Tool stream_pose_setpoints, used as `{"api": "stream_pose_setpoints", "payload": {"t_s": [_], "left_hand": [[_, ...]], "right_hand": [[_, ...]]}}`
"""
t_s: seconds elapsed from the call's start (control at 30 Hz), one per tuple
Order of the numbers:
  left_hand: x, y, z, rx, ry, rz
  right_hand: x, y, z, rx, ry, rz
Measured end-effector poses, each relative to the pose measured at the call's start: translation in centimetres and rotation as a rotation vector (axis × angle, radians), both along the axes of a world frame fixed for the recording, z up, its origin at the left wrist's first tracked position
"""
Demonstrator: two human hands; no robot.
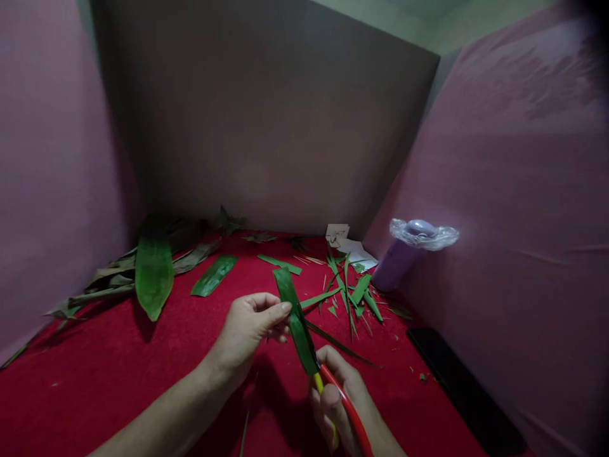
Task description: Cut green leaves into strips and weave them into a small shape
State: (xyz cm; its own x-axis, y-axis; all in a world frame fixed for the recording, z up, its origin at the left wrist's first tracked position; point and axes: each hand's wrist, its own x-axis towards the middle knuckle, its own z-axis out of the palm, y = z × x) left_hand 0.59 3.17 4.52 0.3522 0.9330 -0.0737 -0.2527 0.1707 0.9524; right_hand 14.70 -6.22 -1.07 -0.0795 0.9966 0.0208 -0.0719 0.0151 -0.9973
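Between thumb and fingers, my left hand (254, 330) pinches a green leaf strip (297, 327) by its left edge. Closed around scissors (346, 406) with red and yellow handles is my right hand (342, 397). The dark blades run along the strip's right edge, partly hidden by the leaf; whether they are fully closed I cannot tell. Both hands are raised over a red cloth (190, 381). Just beyond them lie narrow leaf cuttings (345, 289) and a short flat leaf piece (215, 275).
A large green leaf (155, 276) rests on dried leaves (114, 279) at the left. At the right stand a purple bottle (394, 263) with clear plastic around its top and, nearer, a black flat phone-like object (464, 387). White paper (356, 251) lies at the back. Pink and grey walls enclose the surface.
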Motion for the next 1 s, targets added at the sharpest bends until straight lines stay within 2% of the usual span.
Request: {"api": "stream_pose_setpoints", "payload": {"t_s": [0.3, 0.53, 0.8, 1.0], "left_hand": [[0.03, -0.03, -0.08, -0.003, -0.009, -0.013], [-0.15, -0.08, -0.33, -0.002, -0.006, -0.018], [-0.15, 0.2, -0.35, -0.021, -0.006, -0.021], [0.02, 0.09, -0.13, -0.013, -0.019, -0.054]], "right_hand": [[-0.3, 0.16, -0.62, -0.037, 0.096, -0.04], [-0.19, 0.13, -0.14, -0.066, 0.11, -0.085], [-0.08, 0.36, -0.67, -0.087, 0.068, -0.093], [-0.04, 0.27, -0.21, -0.044, 0.044, -0.03]]}}
